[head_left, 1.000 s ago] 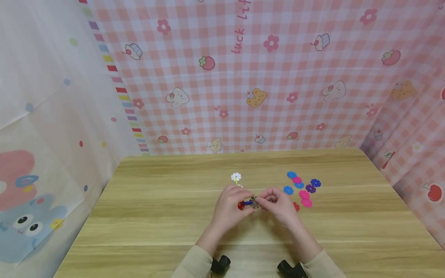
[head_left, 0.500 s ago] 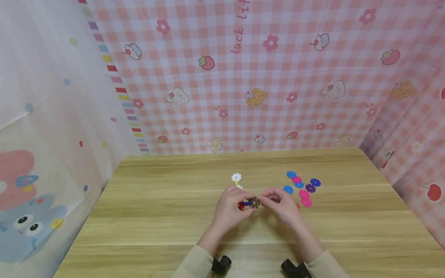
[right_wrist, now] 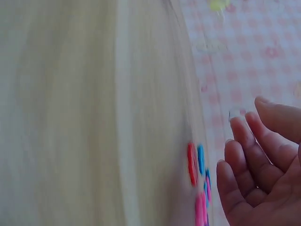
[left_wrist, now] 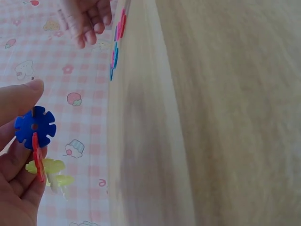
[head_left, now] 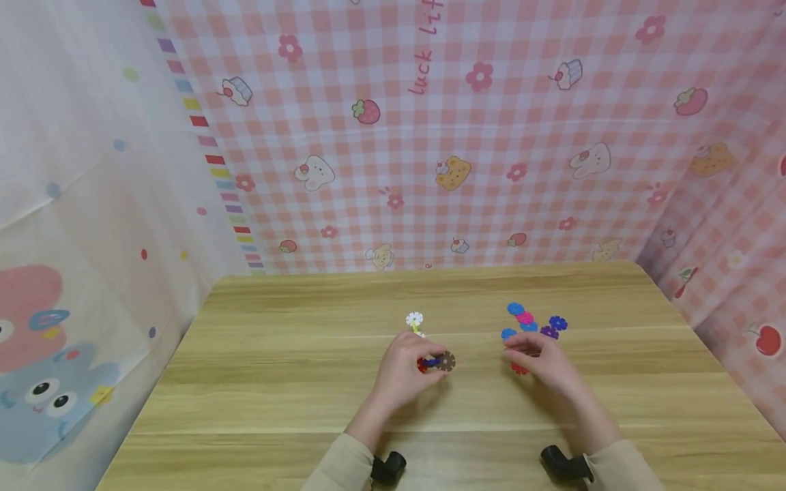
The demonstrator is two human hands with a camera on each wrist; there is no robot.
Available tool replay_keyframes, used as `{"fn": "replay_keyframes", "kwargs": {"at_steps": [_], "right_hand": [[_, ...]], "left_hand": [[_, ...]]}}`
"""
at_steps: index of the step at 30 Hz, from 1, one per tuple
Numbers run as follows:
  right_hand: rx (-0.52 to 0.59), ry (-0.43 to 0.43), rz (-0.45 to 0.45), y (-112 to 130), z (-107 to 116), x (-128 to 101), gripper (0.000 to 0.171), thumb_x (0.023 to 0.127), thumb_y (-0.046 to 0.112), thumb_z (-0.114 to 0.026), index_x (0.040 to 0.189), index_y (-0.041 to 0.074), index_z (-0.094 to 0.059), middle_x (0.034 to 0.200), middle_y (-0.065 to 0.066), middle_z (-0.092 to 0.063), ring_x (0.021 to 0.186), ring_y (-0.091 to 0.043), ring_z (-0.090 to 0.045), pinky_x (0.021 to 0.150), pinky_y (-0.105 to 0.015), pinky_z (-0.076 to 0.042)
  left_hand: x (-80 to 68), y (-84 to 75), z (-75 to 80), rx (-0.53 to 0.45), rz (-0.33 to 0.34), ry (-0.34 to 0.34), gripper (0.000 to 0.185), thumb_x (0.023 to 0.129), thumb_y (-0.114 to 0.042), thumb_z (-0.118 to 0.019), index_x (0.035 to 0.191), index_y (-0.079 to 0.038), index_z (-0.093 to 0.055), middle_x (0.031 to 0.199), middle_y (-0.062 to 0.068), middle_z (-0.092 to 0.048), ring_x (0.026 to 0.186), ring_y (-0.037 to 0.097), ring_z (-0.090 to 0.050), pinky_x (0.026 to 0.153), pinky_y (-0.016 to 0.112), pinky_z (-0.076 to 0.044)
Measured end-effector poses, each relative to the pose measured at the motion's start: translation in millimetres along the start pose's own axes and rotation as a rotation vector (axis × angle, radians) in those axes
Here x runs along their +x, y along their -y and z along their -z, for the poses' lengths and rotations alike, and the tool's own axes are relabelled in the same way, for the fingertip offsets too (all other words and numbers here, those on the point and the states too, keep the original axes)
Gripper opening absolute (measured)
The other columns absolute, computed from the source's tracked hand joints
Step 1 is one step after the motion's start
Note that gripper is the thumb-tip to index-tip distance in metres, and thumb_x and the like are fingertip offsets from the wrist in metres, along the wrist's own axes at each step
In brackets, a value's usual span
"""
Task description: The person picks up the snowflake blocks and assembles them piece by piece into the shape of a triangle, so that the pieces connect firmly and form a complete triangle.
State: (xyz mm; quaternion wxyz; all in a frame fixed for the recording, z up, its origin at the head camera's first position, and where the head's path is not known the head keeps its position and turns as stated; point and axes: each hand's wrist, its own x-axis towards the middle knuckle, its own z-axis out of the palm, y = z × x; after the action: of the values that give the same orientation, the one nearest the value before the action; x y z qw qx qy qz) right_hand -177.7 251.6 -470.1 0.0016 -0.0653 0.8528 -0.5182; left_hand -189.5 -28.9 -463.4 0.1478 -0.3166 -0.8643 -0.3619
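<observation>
My left hand (head_left: 405, 365) pinches a chain of joined snowflake discs (head_left: 436, 362) just above the table: red, blue and a brown one at its right end. In the left wrist view the blue disc (left_wrist: 35, 127) sits at my fingertips with a red disc (left_wrist: 37, 157) and yellow-green pieces (left_wrist: 49, 170) below it. A white disc (head_left: 415, 318) stands up behind my left hand. My right hand (head_left: 534, 354) hovers relaxed and empty over the loose pile of blue, pink and purple discs (head_left: 534, 322), beside a red disc (head_left: 519, 369). In the right wrist view its fingers (right_wrist: 249, 165) are loosely bent near red, blue and pink discs (right_wrist: 198, 179).
The wooden table (head_left: 307, 382) is walled by a pink checked cloth (head_left: 467, 136) at the back and right and a white printed cloth (head_left: 80, 204) on the left. Wrist cameras (head_left: 389, 468) sit at both sleeves.
My right hand let go of the brown disc, now joined to the chain, and moved right to the loose pile. The left hand stayed in place with the chain.
</observation>
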Motion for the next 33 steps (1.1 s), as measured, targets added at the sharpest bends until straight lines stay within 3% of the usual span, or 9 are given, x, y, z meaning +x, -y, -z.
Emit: {"fn": "replay_keyframes", "kwargs": {"at_steps": [8,21,26,33], "right_hand": [[-0.093,-0.023,-0.033,-13,31,-3,0.031,0.092,0.009,-0.071,0.116,-0.009,-0.064,0.103,-0.017,-0.069,0.090,-0.019,-0.061,0.073,-0.024,-0.051],[-0.211,-0.037,-0.063,-37,48,1,0.038,0.092,0.011,-0.071,0.123,-0.009,-0.062,0.116,-0.025,-0.064,0.100,-0.034,-0.061,0.075,-0.026,-0.051],[-0.200,-0.042,-0.049,-43,50,3,0.039,0.091,0.012,-0.071,0.123,-0.010,-0.061,0.109,-0.023,-0.065,0.094,-0.027,-0.060,0.073,-0.023,-0.050],[-0.215,-0.058,-0.045,-48,50,8,0.040,0.089,0.015,-0.074,0.121,-0.007,-0.064,0.093,-0.010,-0.061,0.085,-0.019,-0.052,0.071,-0.028,-0.045]], "left_hand": [[-1.5,-1.5,6.8,-0.006,0.047,0.043,0.031,0.071,-0.014,-0.089,0.101,-0.012,-0.077,0.095,-0.004,-0.074,0.090,0.013,-0.059,0.086,0.029,-0.048],[-7.8,6.3,6.9,0.018,0.005,0.020,0.030,0.070,-0.014,-0.090,0.098,-0.013,-0.078,0.090,-0.004,-0.073,0.086,0.013,-0.059,0.083,0.029,-0.048],[-8.3,6.3,6.7,0.001,0.002,0.007,0.031,0.069,-0.012,-0.090,0.097,-0.012,-0.078,0.089,-0.004,-0.073,0.086,0.013,-0.059,0.084,0.030,-0.048],[-8.3,5.6,5.6,-0.008,0.004,-0.003,0.031,0.068,-0.011,-0.090,0.097,-0.012,-0.078,0.090,-0.004,-0.073,0.087,0.013,-0.060,0.087,0.030,-0.047]]}}
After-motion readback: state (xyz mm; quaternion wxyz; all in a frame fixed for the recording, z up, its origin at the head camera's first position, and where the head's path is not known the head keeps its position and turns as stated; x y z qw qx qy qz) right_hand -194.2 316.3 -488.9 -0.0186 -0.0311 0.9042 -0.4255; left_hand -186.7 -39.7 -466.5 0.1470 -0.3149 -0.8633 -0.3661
